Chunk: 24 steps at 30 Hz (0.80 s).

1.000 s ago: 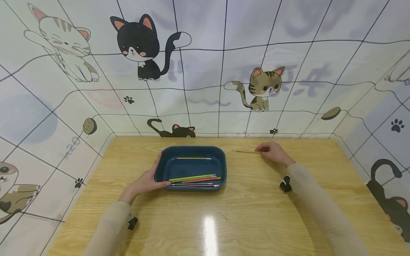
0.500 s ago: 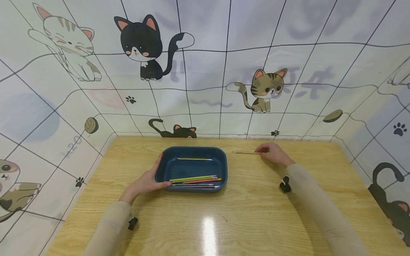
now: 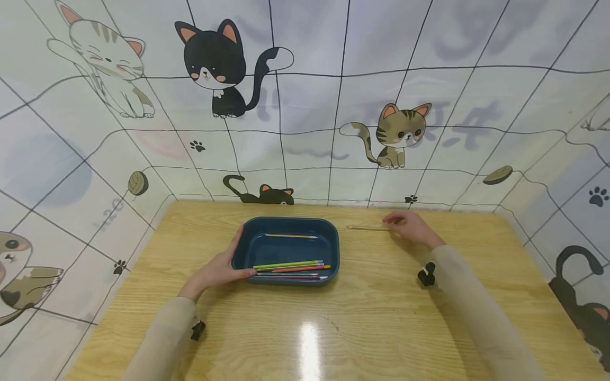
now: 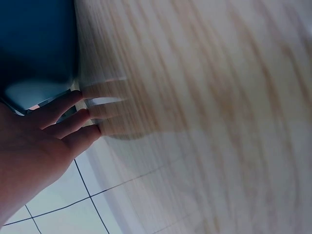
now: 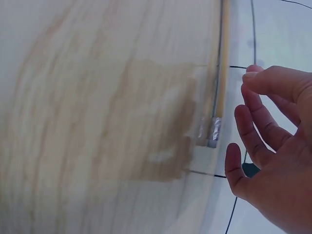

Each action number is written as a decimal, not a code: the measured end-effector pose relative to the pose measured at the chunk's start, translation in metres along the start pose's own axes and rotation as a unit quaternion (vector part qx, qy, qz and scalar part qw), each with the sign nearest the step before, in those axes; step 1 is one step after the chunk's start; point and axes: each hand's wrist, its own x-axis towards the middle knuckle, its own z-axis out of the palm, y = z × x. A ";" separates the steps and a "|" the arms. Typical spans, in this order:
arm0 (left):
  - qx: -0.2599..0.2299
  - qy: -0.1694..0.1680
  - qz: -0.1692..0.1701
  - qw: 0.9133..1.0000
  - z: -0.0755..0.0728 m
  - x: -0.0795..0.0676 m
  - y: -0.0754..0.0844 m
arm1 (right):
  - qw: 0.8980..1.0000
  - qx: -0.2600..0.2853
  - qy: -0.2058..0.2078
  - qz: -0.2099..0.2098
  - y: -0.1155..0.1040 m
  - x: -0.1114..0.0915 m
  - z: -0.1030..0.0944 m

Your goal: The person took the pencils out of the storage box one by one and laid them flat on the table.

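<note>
A dark blue rectangular dish (image 3: 286,284) stands near the back of the table. My left hand (image 3: 216,272) holds its left end, with the thumb over the front-left corner and fingers along the outer side. In the left wrist view, fingertips (image 4: 87,114) of that hand touch the tabletop beside the dish. Several coloured pencils (image 3: 290,266) lie along the dish's front side, and one yellow pencil (image 3: 290,236) lies at its back. Right of the dish, a plain wooden pencil (image 5: 224,58) lies on the table. My right hand (image 5: 278,122) is beside its metal-banded end, loosely bent fingers apart from it.
The wooden table (image 3: 371,317) meets a white wall covering (image 3: 314,116) printed with cats and grid lines at the back and sides. A small black device (image 3: 427,274) sits on my right wrist and another (image 3: 197,330) on my left.
My right hand has let go of the wooden pencil and shifted slightly away from it. The left hand and the dish keep their places; the head view has shifted slightly.
</note>
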 end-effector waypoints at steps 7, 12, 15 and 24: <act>0.006 0.005 0.003 1.000 -0.001 0.000 0.000 | 0.999 0.004 0.001 -0.054 -0.012 0.000 0.004; 0.004 0.003 0.003 1.000 -0.001 0.000 0.000 | 0.995 0.025 -0.010 -0.100 -0.028 -0.002 0.015; 0.002 0.002 0.003 1.000 -0.001 0.000 0.000 | 0.993 0.042 -0.019 -0.108 -0.038 -0.004 0.022; 0.000 0.004 0.004 1.000 -0.001 -0.001 0.000 | 0.986 0.090 -0.028 -0.134 -0.105 -0.026 0.028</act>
